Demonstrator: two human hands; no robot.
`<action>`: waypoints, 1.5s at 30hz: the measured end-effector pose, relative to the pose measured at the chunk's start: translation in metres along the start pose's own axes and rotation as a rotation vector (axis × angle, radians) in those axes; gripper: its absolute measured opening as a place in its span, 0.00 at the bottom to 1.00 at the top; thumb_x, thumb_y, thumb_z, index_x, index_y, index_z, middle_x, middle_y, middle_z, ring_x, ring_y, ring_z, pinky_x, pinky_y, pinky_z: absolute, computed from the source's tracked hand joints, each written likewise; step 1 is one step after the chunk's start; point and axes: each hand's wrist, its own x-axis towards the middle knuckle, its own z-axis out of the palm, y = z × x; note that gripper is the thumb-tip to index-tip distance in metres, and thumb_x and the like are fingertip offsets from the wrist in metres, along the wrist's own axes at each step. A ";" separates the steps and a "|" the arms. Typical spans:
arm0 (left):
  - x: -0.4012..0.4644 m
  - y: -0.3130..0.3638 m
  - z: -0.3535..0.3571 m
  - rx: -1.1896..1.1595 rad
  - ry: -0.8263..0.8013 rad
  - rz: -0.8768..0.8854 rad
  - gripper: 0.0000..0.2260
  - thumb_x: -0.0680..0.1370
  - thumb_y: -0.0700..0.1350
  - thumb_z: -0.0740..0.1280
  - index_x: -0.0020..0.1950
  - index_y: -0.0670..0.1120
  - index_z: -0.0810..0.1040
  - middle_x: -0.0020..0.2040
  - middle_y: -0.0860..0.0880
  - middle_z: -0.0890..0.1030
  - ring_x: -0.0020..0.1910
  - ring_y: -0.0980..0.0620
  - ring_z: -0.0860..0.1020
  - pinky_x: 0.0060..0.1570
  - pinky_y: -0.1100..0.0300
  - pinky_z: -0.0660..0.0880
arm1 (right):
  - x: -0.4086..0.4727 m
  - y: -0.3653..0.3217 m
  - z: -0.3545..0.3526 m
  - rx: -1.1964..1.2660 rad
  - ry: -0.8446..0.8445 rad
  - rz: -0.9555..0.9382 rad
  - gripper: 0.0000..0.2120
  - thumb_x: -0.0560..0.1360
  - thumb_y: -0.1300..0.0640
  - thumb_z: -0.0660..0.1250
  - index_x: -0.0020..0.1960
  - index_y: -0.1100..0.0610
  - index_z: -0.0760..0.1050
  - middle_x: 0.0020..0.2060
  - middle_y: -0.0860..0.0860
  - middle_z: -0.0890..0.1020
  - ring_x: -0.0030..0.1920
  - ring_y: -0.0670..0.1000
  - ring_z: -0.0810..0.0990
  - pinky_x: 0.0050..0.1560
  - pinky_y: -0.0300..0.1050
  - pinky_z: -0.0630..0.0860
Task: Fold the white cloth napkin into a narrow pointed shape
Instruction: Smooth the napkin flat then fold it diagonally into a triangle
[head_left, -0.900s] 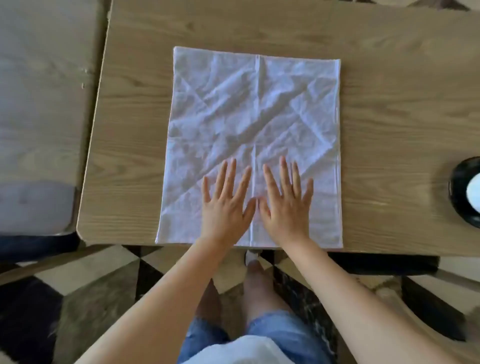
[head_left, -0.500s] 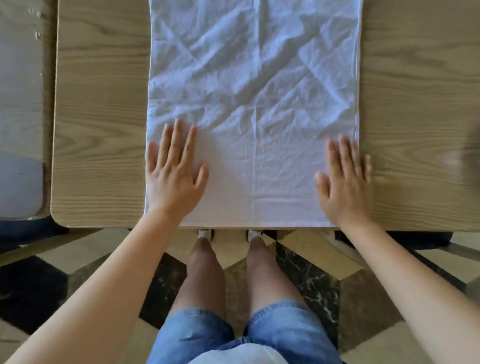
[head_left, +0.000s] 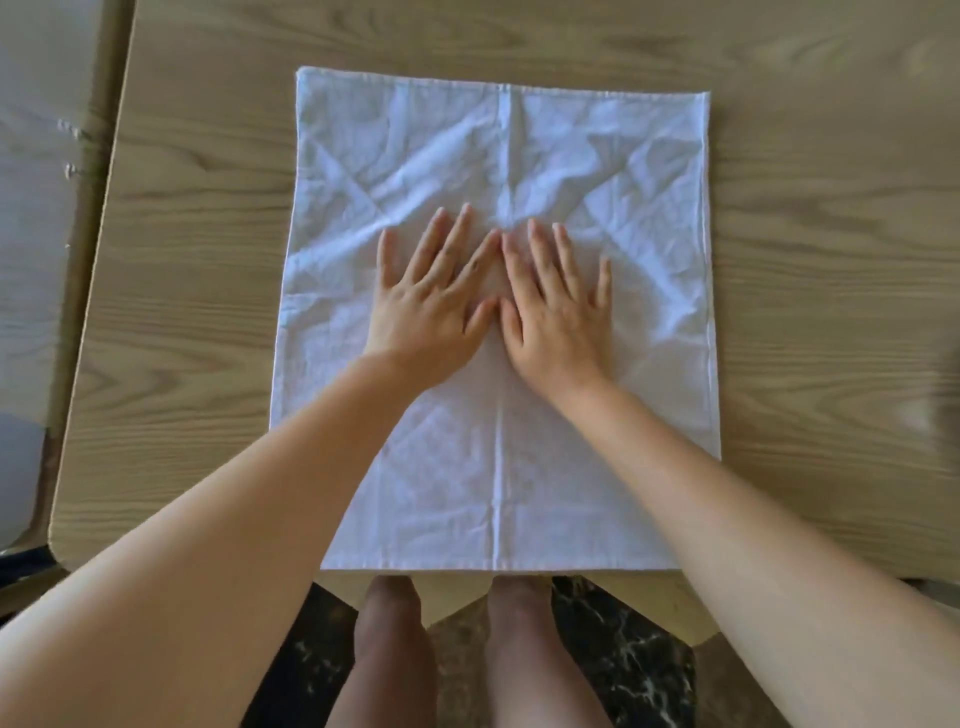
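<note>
The white cloth napkin (head_left: 613, 171) lies spread flat and unfolded on the wooden table (head_left: 831, 234), its near edge at the table's front edge. It is wrinkled, with a straight crease down its middle and diagonal creases. My left hand (head_left: 431, 296) and my right hand (head_left: 556, 301) rest palm down side by side at the napkin's centre, fingers spread, thumbs and index fingers nearly touching over the middle crease. Neither hand grips the cloth.
A second wooden surface (head_left: 36, 208) stands to the left, separated by a narrow gap. Below the table's front edge I see my bare legs (head_left: 395, 654) above a dark and light patterned floor (head_left: 639, 670). Bare table shows left, right and beyond the napkin.
Both hands moved from the napkin's near side edges inward and farther up to its centre. The napkin itself has stayed flat in place.
</note>
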 end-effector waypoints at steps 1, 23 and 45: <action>0.011 -0.004 -0.002 0.015 -0.005 0.008 0.29 0.76 0.61 0.46 0.76 0.55 0.55 0.78 0.49 0.54 0.76 0.48 0.51 0.70 0.39 0.44 | 0.012 0.006 -0.001 0.001 -0.007 -0.017 0.27 0.75 0.47 0.50 0.73 0.51 0.60 0.73 0.54 0.63 0.73 0.56 0.60 0.68 0.67 0.54; -0.045 0.025 -0.001 -0.069 0.025 -0.155 0.30 0.78 0.60 0.49 0.77 0.49 0.51 0.78 0.45 0.50 0.77 0.48 0.47 0.72 0.43 0.42 | -0.044 0.099 -0.034 0.069 -0.120 -0.321 0.31 0.77 0.44 0.51 0.75 0.57 0.51 0.75 0.57 0.54 0.75 0.54 0.51 0.70 0.63 0.48; -0.133 0.144 0.027 -0.052 -0.124 0.195 0.33 0.78 0.64 0.45 0.76 0.46 0.57 0.77 0.47 0.57 0.76 0.48 0.52 0.70 0.38 0.50 | -0.158 0.161 -0.071 0.143 -0.366 -0.741 0.33 0.66 0.50 0.75 0.66 0.61 0.71 0.68 0.58 0.70 0.69 0.55 0.67 0.66 0.50 0.69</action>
